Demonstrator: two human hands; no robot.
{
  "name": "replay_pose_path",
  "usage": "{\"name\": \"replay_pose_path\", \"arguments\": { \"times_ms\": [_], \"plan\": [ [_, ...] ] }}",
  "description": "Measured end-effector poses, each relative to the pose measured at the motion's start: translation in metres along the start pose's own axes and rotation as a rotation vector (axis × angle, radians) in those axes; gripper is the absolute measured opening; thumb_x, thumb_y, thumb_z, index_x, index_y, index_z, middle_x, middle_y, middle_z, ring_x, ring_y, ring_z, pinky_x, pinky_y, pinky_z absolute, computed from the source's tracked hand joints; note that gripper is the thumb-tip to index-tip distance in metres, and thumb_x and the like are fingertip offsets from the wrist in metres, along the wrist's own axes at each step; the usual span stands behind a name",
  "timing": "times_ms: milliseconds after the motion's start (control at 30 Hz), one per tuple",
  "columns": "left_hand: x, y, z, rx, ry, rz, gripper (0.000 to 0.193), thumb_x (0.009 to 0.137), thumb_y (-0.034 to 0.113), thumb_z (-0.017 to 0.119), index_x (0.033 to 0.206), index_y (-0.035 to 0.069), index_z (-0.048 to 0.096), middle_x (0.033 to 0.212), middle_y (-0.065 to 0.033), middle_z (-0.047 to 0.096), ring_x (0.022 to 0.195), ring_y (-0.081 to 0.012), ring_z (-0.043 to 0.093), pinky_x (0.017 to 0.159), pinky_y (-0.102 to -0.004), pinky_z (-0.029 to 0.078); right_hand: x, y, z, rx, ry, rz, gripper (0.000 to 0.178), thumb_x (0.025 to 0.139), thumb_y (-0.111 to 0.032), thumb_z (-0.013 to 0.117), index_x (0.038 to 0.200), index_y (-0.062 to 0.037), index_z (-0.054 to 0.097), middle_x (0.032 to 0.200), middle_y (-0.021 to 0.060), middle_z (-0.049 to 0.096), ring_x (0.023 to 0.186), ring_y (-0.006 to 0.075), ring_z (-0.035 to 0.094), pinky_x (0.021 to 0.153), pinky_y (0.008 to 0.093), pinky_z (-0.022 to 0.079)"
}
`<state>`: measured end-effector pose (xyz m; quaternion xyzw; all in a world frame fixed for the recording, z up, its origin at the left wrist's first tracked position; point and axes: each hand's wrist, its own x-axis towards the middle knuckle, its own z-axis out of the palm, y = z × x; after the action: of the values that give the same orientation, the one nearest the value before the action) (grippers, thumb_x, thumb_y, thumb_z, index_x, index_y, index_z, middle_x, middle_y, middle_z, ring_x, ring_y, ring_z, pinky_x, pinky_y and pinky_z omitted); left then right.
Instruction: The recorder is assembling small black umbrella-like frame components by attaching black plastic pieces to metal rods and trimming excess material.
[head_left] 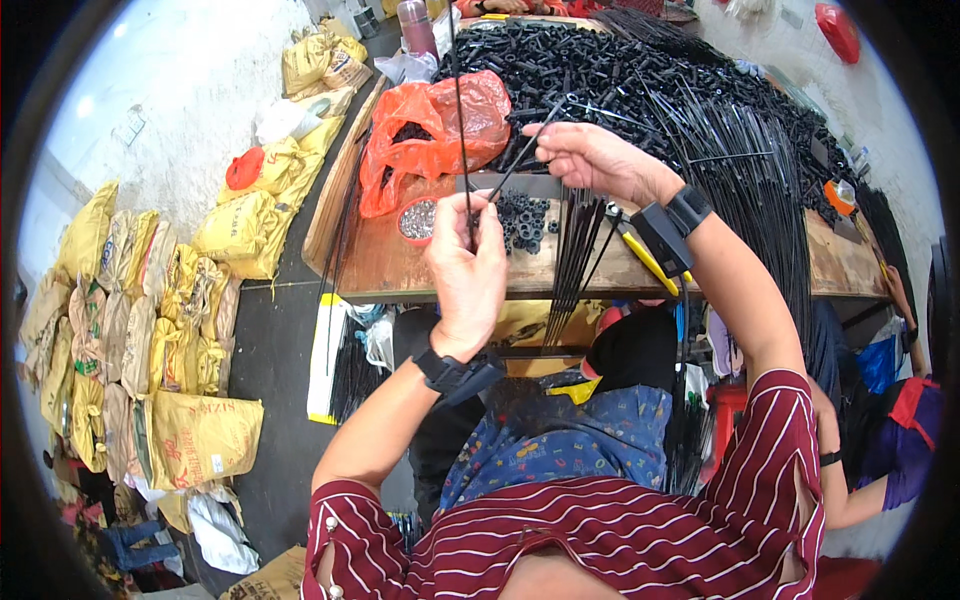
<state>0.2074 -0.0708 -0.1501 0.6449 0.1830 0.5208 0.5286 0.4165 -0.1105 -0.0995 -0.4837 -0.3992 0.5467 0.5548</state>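
Observation:
My left hand (468,285) is closed on a long thin black rod (459,100), which rises upright from its fingers past the far side of the table. A second thin black rod (520,158) slants between my two hands, its lower end at my left fingertips. My right hand (605,165) pinches this slanted rod near its upper part, with the other fingers curled. Below the right hand, a bunch of thin black rods (575,245) hangs over the table's front edge. Small black rings (525,218) lie just beyond the left hand.
Left of the rings are a red bowl (401,230) of small metal pieces and an orange plastic bag (480,105). Yellow-handled pliers (645,262) lie at the front edge. Black parts (590,60) heap behind, with more rods (765,190) at right. Yellow sacks (245,225) line the left.

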Motion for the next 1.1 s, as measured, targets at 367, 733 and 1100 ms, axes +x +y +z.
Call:
{"name": "replay_pose_path", "arguments": {
  "times_ms": [367, 733, 1100],
  "plan": [
    [-0.076, -0.049, -0.004, 0.367, -0.099, -0.180, 0.012, 0.087, 0.000, 0.059, 0.099, 0.000, 0.059, 0.096, -0.0115, 0.062, 0.084, -0.0195, 0.061, 0.076, -0.0309, 0.048, 0.015, 0.031, -0.014, -0.177, 0.112, 0.096, 0.019, 0.096, -0.026, 0.055, 0.098, -0.0070, 0.059, 0.071, -0.0064, 0.054, 0.056, 0.0007, 0.045, 0.047, 0.0149, 0.038],
    [-0.061, -0.040, -0.037, 0.777, -0.610, 0.375, 0.066, 0.063, 0.019, 0.080, 0.121, 0.001, 0.054, 0.122, -0.0150, 0.054, 0.102, -0.0349, 0.049, 0.088, -0.0429, 0.040, 0.033, 0.056, -0.029, -0.564, 0.241, 0.175, 0.030, 0.093, -0.026, 0.057, 0.068, -0.0087, 0.057, 0.058, -0.0040, 0.054, 0.045, 0.0031, 0.047, 0.040, 0.0174, 0.037],
    [-0.021, -0.071, -0.008, 0.894, -0.837, 0.508, 0.101, 0.062, 0.046, 0.080, 0.140, 0.002, 0.034, 0.144, -0.0244, 0.030, 0.138, -0.0410, 0.021, 0.115, -0.0511, 0.014, 0.023, 0.050, -0.033, -0.638, 0.305, 0.116, 0.029, 0.093, -0.024, 0.055, 0.072, -0.0059, 0.060, 0.062, -0.0019, 0.057, 0.044, 0.0046, 0.046, 0.040, 0.0190, 0.037]
  ]
}}
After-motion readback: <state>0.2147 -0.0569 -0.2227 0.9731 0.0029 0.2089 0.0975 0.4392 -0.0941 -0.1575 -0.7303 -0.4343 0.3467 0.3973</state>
